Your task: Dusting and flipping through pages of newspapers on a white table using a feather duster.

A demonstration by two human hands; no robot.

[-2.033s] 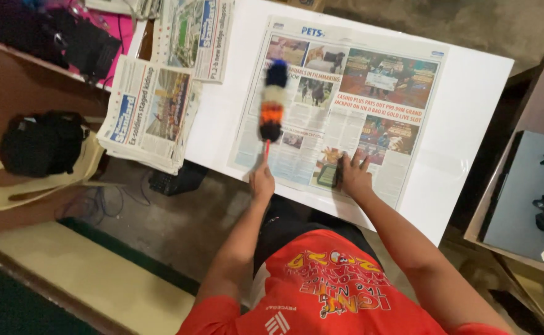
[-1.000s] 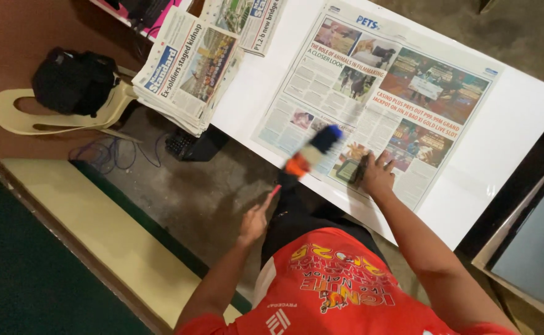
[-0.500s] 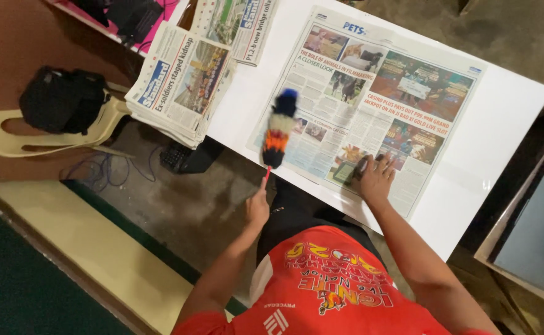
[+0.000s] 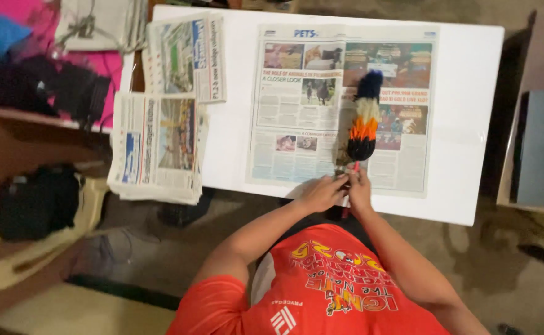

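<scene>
Head view: both hands, left hand (image 4: pixel 322 192) and right hand (image 4: pixel 359 186), clench the feather duster (image 4: pixel 363 124) handle, head toward twelve o'clock over newspaper (image 4: pixel 296 118); light, flat strokes seem best.

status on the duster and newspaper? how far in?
Done: an open newspaper lies flat on the white table, and the feather duster rests on it. In hand: left hand and right hand meet at the duster's handle by the near edge. Left: the paper is unfolded, not wrapped around the duster.
</scene>
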